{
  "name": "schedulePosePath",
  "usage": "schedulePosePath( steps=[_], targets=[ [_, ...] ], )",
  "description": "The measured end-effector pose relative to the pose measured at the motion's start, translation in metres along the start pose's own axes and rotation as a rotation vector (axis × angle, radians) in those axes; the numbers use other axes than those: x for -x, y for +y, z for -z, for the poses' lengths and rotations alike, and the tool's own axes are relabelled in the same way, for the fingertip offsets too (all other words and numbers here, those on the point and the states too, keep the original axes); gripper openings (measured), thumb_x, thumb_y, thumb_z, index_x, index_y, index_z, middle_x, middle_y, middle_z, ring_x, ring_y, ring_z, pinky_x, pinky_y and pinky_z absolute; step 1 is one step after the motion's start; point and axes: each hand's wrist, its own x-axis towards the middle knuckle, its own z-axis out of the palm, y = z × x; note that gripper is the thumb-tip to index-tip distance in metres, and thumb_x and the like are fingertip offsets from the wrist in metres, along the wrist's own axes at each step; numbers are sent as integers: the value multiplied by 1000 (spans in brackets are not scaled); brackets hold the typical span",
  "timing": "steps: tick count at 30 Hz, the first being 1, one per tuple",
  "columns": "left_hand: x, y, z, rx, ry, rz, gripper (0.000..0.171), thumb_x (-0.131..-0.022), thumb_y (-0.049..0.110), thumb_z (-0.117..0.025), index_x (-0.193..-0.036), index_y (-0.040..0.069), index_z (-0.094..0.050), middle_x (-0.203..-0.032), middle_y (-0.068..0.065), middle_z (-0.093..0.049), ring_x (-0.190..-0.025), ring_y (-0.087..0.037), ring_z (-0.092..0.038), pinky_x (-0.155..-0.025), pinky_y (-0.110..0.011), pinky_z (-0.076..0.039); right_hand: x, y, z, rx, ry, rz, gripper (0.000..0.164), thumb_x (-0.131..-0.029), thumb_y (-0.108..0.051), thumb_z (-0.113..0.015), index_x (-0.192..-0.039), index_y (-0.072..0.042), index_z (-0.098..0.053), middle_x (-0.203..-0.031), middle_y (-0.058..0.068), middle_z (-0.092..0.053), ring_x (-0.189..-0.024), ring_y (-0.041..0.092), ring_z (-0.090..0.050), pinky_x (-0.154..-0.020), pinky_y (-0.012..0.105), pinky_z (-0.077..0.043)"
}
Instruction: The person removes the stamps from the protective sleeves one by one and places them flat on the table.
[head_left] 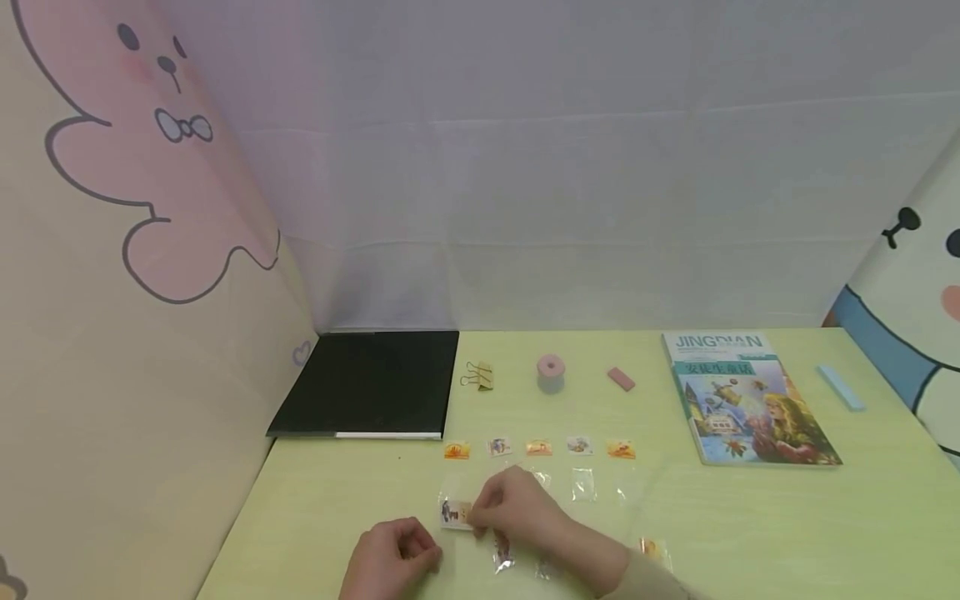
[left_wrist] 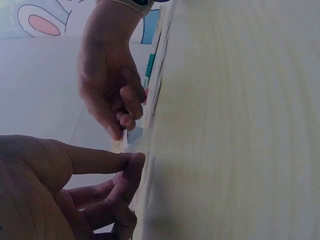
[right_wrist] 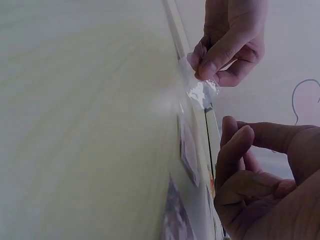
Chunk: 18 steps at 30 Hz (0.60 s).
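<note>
Right hand [head_left: 516, 507], fingertips drawn narrowly together, whether gripping I cannot tell, lies right of the left hand [head_left: 386, 560], which pinches clear plastic film [right_wrist: 201, 92] at the near side, where a small printed card [head_left: 453, 513] lies just left of the right fingertips.

My right hand [head_left: 517, 507] partly hides a clear packet [head_left: 542, 479] beyond it; the card [head_left: 453, 513] to its left is too small to read.
</note>
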Motion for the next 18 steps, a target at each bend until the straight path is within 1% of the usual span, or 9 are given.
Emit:
schedulePosePath(
  steps=[2, 4, 8, 10, 14, 18],
  targets=[
    [1, 0, 1, -31, -40, 12, 14, -78, 28, -74, -72, 19, -64, -59, 7, -58, -56, -11, -49, -53, -26, -36, 0, 0, -5, 39, -3, -10, 13, -76, -22, -72, -66, -16, -68, -58, -2, -65, -40, 6, -46, -39, 20, -36],
    [4, 0, 2, -63, -62, 1, 16, -77, 29, -74, -70, 19, -63, -58, 7, -56, -55, -11, -48, -52, -26, -36, -1, 0, -11, 99, 10, -6, 15, -75, -22, -73, -62, -18, -67, -54, -6, -63, -40, 5, -44, -39, 21, -35],
    [6, -3, 2, -120, -66, -46, 18, -74, 26, -75, -66, 20, -61, -56, 9, -55, -53, -9, -47, -51, -24, -35, -3, -1, -22, 237, 58, 30, 19, -71, -23, -73, -55, -20, -64, -47, -12, -56, -39, 4, -43, -39, 23, -35],
    [6, -3, 3, -125, -76, -49, 18, -73, 25, -75, -65, 20, -60, -56, 9, -54, -53, -9, -47, -51, -24, -35, -3, -2, -27, 316, 84, 42, 20, -70, -23, -73, -53, -22, -62, -47, -15, -53, -39, 3, -42, -39, 23, -35],
    [7, -3, 4, -144, -89, -43, 18, -73, 26, -75, -65, 20, -60, -56, 9, -54, -53, -9, -47, -51, -25, -35, -2, -5, -34, 437, 129, 21, 23, -68, -24, -71, -50, -23, -57, -49, -13, -47, -43, 5, -40, -40, 24, -33],
    [8, -1, 4, -161, -99, -5, 20, -74, 28, -75, -66, 20, -59, -58, 8, -54, -55, -10, -47, -52, -25, -35, -2, -8, -36, 496, 158, -3, 25, -67, -22, -69, -48, -22, -53, -49, -10, -45, -44, 8, -38, -40, 26, -30]
  ],
)
